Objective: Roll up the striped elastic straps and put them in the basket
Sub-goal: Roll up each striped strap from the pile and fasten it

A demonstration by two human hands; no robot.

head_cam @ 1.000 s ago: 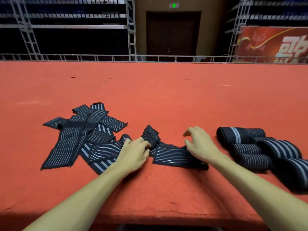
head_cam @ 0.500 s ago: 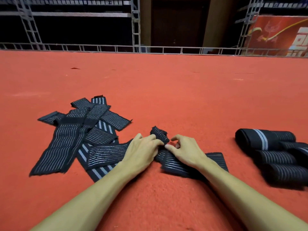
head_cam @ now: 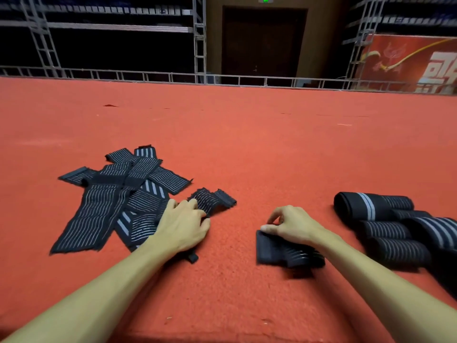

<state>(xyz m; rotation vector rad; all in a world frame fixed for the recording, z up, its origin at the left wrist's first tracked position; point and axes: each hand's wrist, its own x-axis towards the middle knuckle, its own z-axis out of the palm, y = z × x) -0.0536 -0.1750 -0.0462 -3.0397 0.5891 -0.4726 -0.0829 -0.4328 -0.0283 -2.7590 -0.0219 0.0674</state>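
Head: left hand point(head_cam: 184, 226), right hand point(head_cam: 294, 225), two straps point(head_cam: 212, 200) point(head_cam: 279, 251)

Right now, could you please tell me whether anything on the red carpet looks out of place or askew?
The unrolled straps on the left lie criss-crossed in a loose heap, partly under the left hand, unlike the rolled straps on the right. The right hand grips one strap. No basket is in view.
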